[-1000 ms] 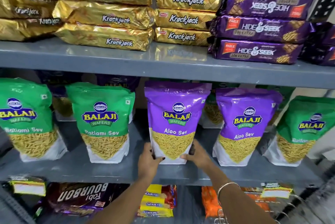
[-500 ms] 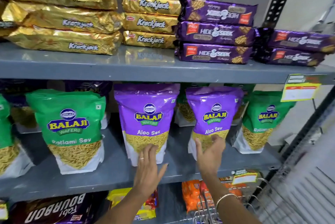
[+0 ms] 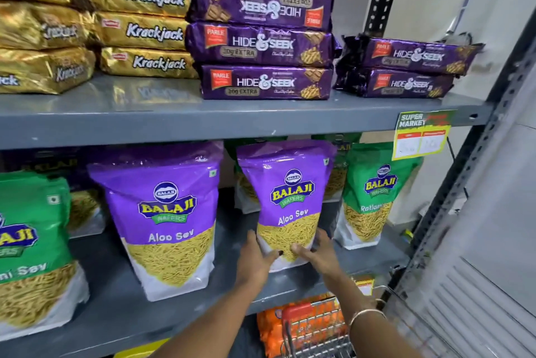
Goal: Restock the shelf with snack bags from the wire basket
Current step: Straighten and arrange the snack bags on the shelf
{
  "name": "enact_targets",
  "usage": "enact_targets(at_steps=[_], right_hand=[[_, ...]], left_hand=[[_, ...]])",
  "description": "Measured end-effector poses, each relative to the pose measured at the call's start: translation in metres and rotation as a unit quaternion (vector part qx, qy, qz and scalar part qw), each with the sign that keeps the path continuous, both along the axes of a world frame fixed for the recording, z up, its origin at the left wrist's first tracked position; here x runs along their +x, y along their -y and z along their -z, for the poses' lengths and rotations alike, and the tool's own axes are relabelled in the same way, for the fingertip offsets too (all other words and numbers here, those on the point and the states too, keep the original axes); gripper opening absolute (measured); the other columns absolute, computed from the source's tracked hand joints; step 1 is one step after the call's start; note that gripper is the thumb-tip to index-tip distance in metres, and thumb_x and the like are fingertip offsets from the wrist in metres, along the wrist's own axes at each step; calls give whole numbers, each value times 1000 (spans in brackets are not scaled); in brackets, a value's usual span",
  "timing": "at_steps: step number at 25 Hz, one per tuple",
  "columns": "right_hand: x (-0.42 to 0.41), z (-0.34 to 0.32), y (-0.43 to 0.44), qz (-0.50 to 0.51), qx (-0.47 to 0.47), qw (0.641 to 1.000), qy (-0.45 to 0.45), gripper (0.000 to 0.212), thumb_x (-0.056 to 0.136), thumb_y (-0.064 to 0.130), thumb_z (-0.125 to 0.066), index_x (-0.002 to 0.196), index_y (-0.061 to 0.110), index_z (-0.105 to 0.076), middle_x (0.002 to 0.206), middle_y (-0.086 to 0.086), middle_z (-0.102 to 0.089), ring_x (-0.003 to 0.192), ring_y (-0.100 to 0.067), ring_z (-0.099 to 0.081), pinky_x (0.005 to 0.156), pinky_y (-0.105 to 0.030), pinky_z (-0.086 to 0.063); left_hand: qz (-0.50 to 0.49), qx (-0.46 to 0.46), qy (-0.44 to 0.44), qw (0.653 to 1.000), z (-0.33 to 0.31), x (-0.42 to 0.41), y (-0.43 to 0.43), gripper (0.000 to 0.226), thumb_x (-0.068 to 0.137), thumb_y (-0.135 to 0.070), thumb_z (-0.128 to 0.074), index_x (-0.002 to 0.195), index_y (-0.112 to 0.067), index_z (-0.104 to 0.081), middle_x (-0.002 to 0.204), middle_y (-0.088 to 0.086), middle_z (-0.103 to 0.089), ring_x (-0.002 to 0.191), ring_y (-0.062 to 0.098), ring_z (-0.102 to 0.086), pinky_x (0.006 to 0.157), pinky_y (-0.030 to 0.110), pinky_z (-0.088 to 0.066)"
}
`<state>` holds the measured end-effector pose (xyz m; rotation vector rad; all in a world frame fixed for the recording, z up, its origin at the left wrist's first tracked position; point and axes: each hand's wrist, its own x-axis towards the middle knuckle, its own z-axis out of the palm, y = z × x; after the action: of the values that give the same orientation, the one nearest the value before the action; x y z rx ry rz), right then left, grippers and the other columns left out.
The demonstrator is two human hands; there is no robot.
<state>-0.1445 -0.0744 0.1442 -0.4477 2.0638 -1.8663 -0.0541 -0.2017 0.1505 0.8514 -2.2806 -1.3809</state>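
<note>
Your two hands now clamp the base of the right-hand purple Balaji Aloo Sev pouch [image 3: 290,201], which stands upright on the grey metal middle shelf [image 3: 121,296]. Your left hand [image 3: 255,259] presses its lower left edge with the thumb laid across the front, and your right hand [image 3: 317,253] grips the lower right corner, fingers wrapped behind. Half a second ago only your right hand touched this pouch while your left hung open in front of the other purple Aloo Sev pouch [image 3: 168,218]; a second ago both hands held that other pouch. It now stands free, just left of the pouch you hold and apart from it. Right of the held pouch stands a green Balaji Ratlami Sev pouch [image 3: 374,198], close beside it; whether they touch is unclear. More green pouches sit behind the held one, partly hidden. Below and right of the held pouch, under your right wrist with its thin metal bangle [image 3: 365,314], the red-handled wire basket [image 3: 313,328] shows in front of orange packets. Above the held pouch, purple Hide & Seek biscuit packs [image 3: 261,82] lie stacked on the upper shelf.
</note>
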Motion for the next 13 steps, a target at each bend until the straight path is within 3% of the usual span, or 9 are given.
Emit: enact_targets(at_steps=[2, 4, 5, 7, 8, 10, 13], right_hand=[[3, -9, 0, 22, -17, 1000, 14, 69, 73, 2, -74, 131, -2, -37, 130, -17, -54, 121, -28, -50, 93, -35, -45], [8, -39, 0, 145, -49, 987, -44, 64, 78, 14, -71, 131, 3, -37, 129, -14, -52, 123, -28, -49, 104, -41, -40], [11, -63, 2, 216, -57, 965, -135, 54, 79, 18, -69, 125, 6, -42, 122, -16, -55, 117, -30, -51, 102, -45, -42], [16, -119, 13, 273, 13, 885, -378, 31, 82, 20, -62, 109, 8, -52, 105, -16, -58, 102, -28, -50, 91, -41, -44], [18, -146, 23, 247, 73, 844, -471, 23, 83, 20, -58, 101, 7, -56, 100, -17, -59, 97, -29, -49, 86, -39, -41], [22, -189, 46, 138, 236, 794, -542, 27, 84, 24, -52, 100, 5, -63, 101, -22, -65, 98, -35, -53, 84, -42, -41], [24, -217, 69, 4, 409, 764, -499, 34, 89, 31, -50, 120, 19, -59, 128, -17, -58, 118, -36, -50, 94, -40, -41]], left_hand=[[3, 5, -11, 1000, 3, 1, -1, 49, 74, -24, -74, 109, -5, -45, 115, 15, -65, 108, 33, -60, 76, 35, -46], [5, 11, -51, 999, 4, 5, 3, 39, 81, -22, -68, 111, -4, -50, 111, 15, -67, 105, 33, -62, 77, 36, -47], [-8, 11, -81, 997, 3, 8, 7, 31, 87, -18, -61, 113, -4, -54, 112, 16, -68, 105, 31, -63, 80, 36, -47], [-36, -8, -117, 992, -2, 13, 15, 23, 92, -6, -48, 110, -2, -62, 107, 19, -71, 92, 22, -63, 78, 28, -43], [-39, -25, -121, 992, -5, 14, 18, 22, 91, 0, -45, 100, 0, -66, 96, 23, -72, 81, 18, -59, 72, 26, -40], [-36, -47, -112, 992, -12, 12, 20, 20, 87, 5, -46, 80, 4, -65, 74, 23, -69, 69, 14, -51, 61, 24, -33], [-42, -48, -99, 993, -18, 9, 22, 22, 80, 8, -48, 69, -2, -65, 63, 9, -60, 68, 12, -49, 59, 26, -33]])
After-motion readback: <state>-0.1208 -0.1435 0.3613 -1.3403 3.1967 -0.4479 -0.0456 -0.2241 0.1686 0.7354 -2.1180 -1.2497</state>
